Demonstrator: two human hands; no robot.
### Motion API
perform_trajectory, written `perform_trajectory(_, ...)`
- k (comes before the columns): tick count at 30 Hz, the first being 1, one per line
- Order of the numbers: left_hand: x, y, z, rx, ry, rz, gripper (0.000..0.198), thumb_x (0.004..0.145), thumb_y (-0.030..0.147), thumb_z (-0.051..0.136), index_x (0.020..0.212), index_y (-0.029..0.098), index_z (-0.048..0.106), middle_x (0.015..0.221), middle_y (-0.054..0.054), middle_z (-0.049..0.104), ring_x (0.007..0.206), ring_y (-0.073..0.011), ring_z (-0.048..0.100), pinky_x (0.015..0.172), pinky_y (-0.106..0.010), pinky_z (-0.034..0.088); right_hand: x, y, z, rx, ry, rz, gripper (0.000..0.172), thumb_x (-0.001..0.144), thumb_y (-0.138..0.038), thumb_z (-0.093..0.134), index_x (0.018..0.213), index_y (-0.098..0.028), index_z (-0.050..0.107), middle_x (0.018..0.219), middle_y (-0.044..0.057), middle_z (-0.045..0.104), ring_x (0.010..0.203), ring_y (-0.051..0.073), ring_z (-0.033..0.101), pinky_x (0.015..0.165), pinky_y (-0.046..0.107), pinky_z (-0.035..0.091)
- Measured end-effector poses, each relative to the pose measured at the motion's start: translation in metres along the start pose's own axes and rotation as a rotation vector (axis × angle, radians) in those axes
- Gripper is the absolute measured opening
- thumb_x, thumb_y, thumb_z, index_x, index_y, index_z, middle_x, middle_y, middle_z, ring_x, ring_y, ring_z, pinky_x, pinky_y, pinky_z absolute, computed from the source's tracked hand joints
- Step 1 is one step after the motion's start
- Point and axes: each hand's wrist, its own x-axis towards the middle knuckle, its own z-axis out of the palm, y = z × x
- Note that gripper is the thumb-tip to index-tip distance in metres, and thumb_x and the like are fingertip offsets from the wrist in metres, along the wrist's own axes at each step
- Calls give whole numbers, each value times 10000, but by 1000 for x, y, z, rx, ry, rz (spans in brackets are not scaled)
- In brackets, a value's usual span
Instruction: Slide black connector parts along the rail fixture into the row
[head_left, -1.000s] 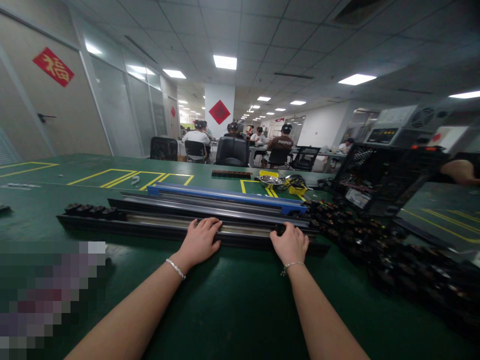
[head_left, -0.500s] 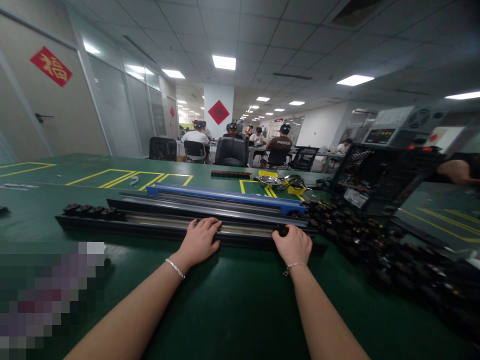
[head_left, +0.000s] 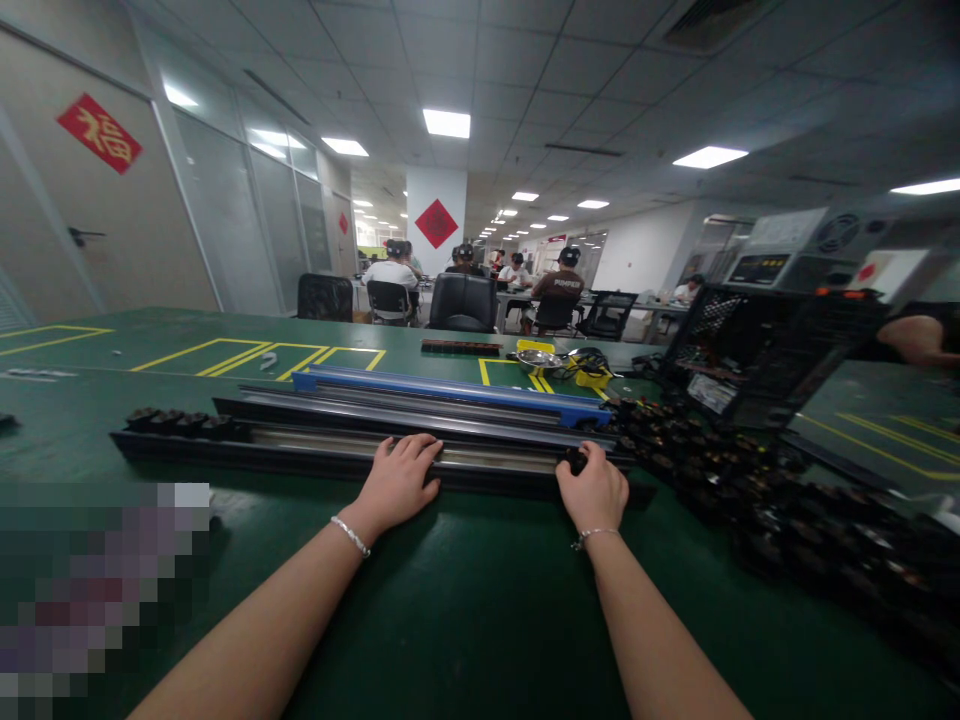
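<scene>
On the near part of the green surface [head_left: 465,620], a black rail [head_left: 487,474] lies from left to right, with its channel facing up. As I judge it, the step in hand is to guide a small black part [head_left: 575,460] along this channel while the rail is kept steady. The right hand [head_left: 592,488] has its thumb and fingers drawn narrow around the small black part, toward the right end. The left hand [head_left: 401,480] lies palm down over the middle of the rail, its fingers a little spread; whether it grips the edge or only rests, I cannot tell. At the left end of the same channel sits a row of black blocks [head_left: 180,424], well apart from both hands. Just beyond, on the far side, are a second black rail [head_left: 390,415] and a blue rail [head_left: 450,388]; to the right lies a heap of black parts [head_left: 750,500]. The next move seems to call for a light, straight guiding, with the left hand firm.
</scene>
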Motion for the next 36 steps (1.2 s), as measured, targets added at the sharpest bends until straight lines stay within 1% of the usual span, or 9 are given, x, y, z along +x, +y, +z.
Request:
perform_trajectory(5,0,0,0,-2,-1,-4,506,788,364,504,1283,265,473,1318,-55,505,1220,-248,428,1041,-477,265,1,2,0,-13,9,-15,430,747,-309,477,1148,-163,524,1018,90,637,995,232,535,939,348,295)
perform_trajectory(9,0,-1,1,-1,1,1,506,792,370,495,1285,261,471,1319,-57,506,1218,-251,429,1036,-487,266,0,4,-1,-28,44,-45,427,730,-322,494,1121,-154,538,1052,112,625,1041,244,511,963,370,271)
perform_trajectory(12,1,-1,1,-3,-2,2,505,794,369,491,1287,263,471,1322,-60,504,1219,-253,428,1036,-487,264,0,5,-2,-45,46,-51,439,729,-339,496,1122,-146,538,1065,124,621,1060,253,503,969,382,265)
perform_trajectory(24,1,-1,1,-9,-7,-3,512,792,374,492,1293,271,466,1320,-59,505,1221,-254,428,1039,-488,264,5,9,-5,-17,15,-4,442,731,-292,470,1145,-146,526,1001,104,640,984,235,543,939,354,298)
perform_trajectory(27,0,-1,1,-10,-3,1,509,794,372,489,1292,269,465,1319,-55,507,1219,-252,429,1036,-493,264,6,10,-6,-16,16,-4,441,729,-297,474,1141,-150,531,1021,102,639,998,237,540,950,358,294)
perform_trajectory(32,0,1,-1,-15,-9,-6,510,791,364,497,1292,273,470,1321,-60,504,1220,-252,426,1044,-481,258,5,12,-5,-33,53,-12,468,718,-319,490,1147,-137,528,1083,125,621,1055,250,510,985,397,259)
perform_trajectory(36,0,0,-1,-21,-17,-10,506,796,366,488,1293,272,471,1326,-65,499,1221,-254,423,1045,-481,255,5,13,-4,-36,52,-1,457,717,-296,482,1150,-154,522,1087,112,622,1040,239,518,983,393,260)
